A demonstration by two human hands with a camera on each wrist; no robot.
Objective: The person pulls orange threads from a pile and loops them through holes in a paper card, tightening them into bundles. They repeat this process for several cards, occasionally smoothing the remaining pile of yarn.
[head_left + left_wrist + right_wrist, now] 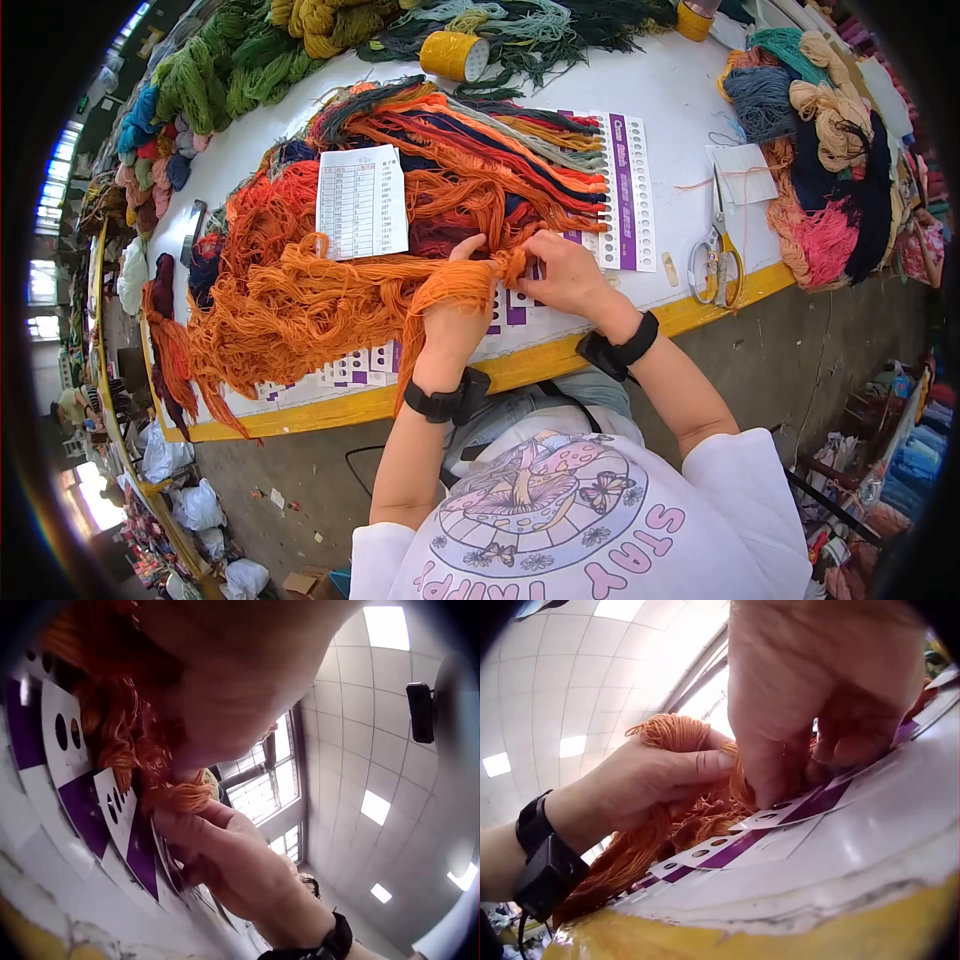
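Note:
A thick hank of orange yarn trails along the front of the table, and its right end is between both hands. My left hand grips it, thumb laid along the strands, with a loop draped over the back of the hand. The right hand pinches the yarn's end just beside the left, close over the cards. In the right wrist view the left thumb presses the orange strands; the right fingers curl down, partly hiding the yarn. White-and-purple punched cards lie beneath the hands.
Multicoloured threads run to another punched card. A printed list rests on the yarn. Scissors lie to the right, near more skeins. A yellow-taped roll and green yarn sit at the back. Yellow tape edges the table.

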